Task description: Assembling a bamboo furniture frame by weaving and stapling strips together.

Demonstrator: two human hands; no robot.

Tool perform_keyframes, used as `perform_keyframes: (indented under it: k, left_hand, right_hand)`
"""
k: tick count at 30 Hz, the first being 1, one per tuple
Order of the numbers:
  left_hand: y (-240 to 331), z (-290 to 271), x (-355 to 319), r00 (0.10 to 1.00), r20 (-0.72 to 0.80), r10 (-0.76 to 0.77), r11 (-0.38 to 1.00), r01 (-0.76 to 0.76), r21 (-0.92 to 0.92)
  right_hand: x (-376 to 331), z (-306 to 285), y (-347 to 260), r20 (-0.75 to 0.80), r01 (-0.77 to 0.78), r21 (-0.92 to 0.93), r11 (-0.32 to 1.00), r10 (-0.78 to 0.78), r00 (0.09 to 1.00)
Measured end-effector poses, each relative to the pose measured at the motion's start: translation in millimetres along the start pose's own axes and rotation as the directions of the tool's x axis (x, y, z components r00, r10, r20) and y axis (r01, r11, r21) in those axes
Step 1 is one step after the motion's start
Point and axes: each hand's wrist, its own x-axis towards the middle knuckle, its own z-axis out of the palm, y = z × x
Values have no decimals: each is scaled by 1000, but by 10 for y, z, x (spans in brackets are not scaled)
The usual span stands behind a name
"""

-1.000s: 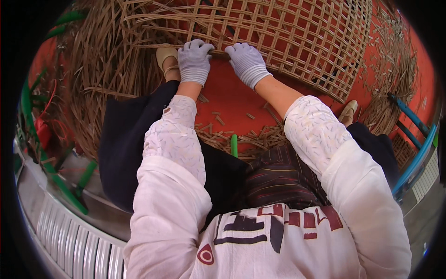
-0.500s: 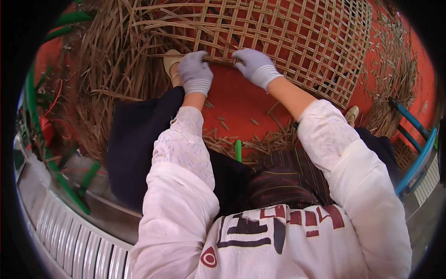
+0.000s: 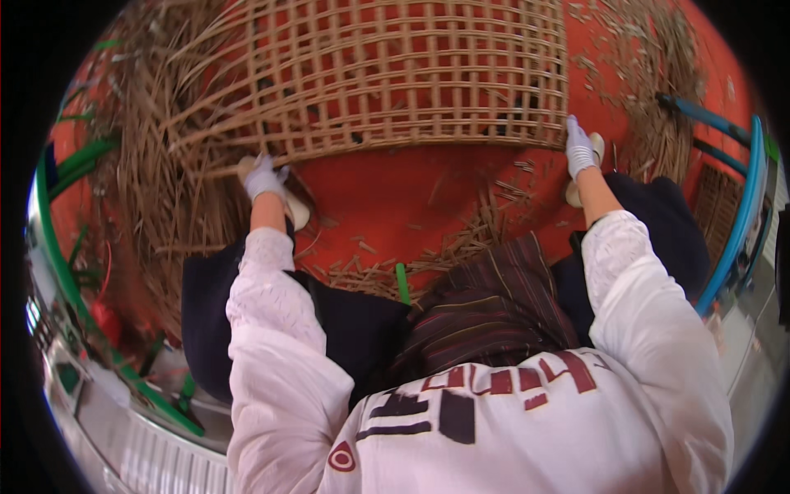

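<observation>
An open-weave mat (image 3: 407, 78) of brown flat strips, cane or rattan by the look of it, spreads across the far middle. Its right side is evenly finished, while loose strip ends fan out at the left. My left hand (image 3: 265, 178), in a pale grey-lilac glove, closes on the near edge toward the left. At the near right corner my right hand (image 3: 579, 150), gloved alike, pinches the border; its fingertips are partly hidden. Both arms are stretched wide apart, and the near edge runs between the hands.
Long loose strips (image 3: 152, 165) heap at the left. Short offcuts (image 3: 461, 247) litter the red floor (image 3: 387, 193) near my feet. Another pile of strips (image 3: 666, 74) lies at the far right. A blue tubular frame (image 3: 745, 214) stands at right, a green one (image 3: 62, 239) at left.
My hands have moved apart from the middle of the near edge to its left part and right corner. The mat has shifted left and turned, so its near edge lies more level.
</observation>
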Motion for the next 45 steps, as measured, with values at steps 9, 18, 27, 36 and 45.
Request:
perform_keyframes:
  k: [9,18,27,36,45]
  left_hand:
    - [-59,-241,-24,946,-112,-305,861,223,-458]
    - [991,-755,17,984,6,180,979,-179,-99]
    - [2359,-1665,-415,861,339,378,854,-465,231]
    - [2524,-2156,-1975,923,132,360,929,-368,40]
    - [2010,-2485,-2388,933,62,355,928,-360,93]
  right_hand:
    - [-294,-294,-478,186,-359,591,722,311,932]
    - [-596,-743,-547,283,-257,829,496,24,959]
    - [-1149,-1611,-343,297,-172,893,416,-257,920]
    - [-2494,-2164,384,352,-276,934,227,-442,825]
    - [-3066,-2223,952,225,74,879,472,-545,807]
